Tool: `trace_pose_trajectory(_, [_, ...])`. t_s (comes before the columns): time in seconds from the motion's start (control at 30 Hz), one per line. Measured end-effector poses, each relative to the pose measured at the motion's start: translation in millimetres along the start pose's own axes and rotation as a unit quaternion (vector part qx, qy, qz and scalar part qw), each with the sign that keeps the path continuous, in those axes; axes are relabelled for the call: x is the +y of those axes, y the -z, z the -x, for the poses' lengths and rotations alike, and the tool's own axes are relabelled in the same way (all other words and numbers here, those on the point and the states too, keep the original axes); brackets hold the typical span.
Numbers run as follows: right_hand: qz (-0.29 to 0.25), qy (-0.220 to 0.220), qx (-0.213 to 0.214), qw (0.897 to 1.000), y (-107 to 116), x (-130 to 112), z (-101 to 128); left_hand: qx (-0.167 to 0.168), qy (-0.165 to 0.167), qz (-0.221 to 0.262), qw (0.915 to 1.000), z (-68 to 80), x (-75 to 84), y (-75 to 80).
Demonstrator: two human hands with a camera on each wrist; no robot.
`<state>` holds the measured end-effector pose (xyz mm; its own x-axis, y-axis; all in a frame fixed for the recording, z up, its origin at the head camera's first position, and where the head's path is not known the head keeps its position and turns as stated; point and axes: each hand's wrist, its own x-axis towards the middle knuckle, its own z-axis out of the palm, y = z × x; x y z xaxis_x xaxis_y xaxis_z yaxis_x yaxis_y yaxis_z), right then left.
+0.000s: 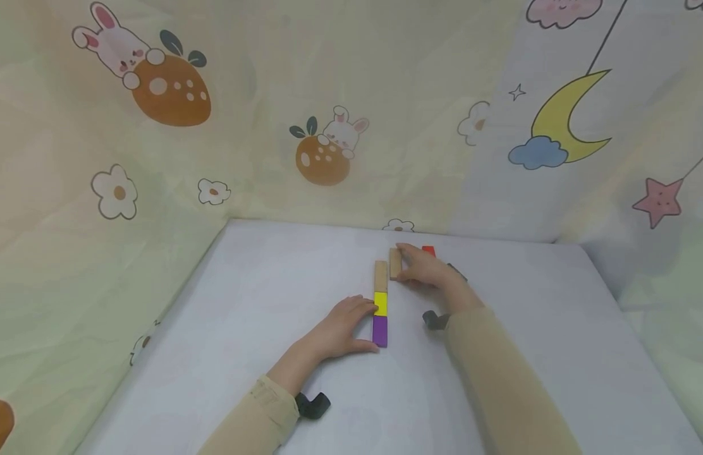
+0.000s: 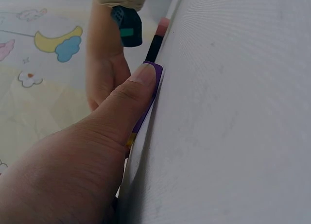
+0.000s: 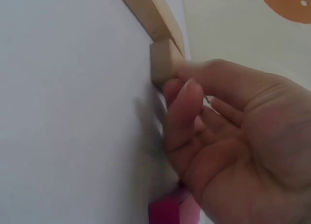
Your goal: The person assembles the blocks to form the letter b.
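Lining white table [image 1: 260, 297], cartoon sheets [image 1: 329, 95], seemingly fabric.

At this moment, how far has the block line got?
Done: a natural block, yellow block and purple block lie end to end, steadied by the left hand. In hand: the right hand pinches a second natural block. Left: a red block behind it.
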<state>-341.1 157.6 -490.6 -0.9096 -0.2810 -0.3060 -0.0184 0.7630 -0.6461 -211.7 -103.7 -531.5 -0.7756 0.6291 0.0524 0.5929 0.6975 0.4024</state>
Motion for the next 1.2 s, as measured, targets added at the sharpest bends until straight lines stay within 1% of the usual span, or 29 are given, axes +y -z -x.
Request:
trace_pose_trajectory(0.13, [-0.017,0.010,0.000,1.000,5,-1,1,0.001,-0.002,-0.002,1.0000,-0.6,-0.7,0.2])
trace_pose_trajectory(0.33, [0.030,-0.007,-0.036,0.999,6,-6,6,0.001,-0.003,0.000,1.0000,-1.5,-1.4,-0.7])
trace_pose_trajectory(0.53, [0.067,0.016,-0.062,0.996,4,-9,18,0.001,-0.006,-0.002,1.0000,-1.8,-0.9,0.0])
trace_pose_trajectory(0.6, [0.067,0.022,-0.069,0.995,2,-9,21,0.000,-0.007,-0.002,1.0000,-1.6,-0.7,0.6])
trace_pose_trajectory(0.83, [0.055,0.045,-0.039,0.997,-4,-6,27,-0.002,0.004,0.002,1.0000,-1.1,0.2,2.1])
trace_pose_trajectory(1.0, [0.047,0.037,-0.036,0.998,-6,-6,29,-0.005,0.002,0.002,1.0000,-1.3,-0.9,0.8])
trace_pose_trajectory(1.2, [0.061,0.033,-0.030,0.997,-9,-5,27,0.003,-0.006,0.000,1.0000,-0.9,-2.2,-0.8])
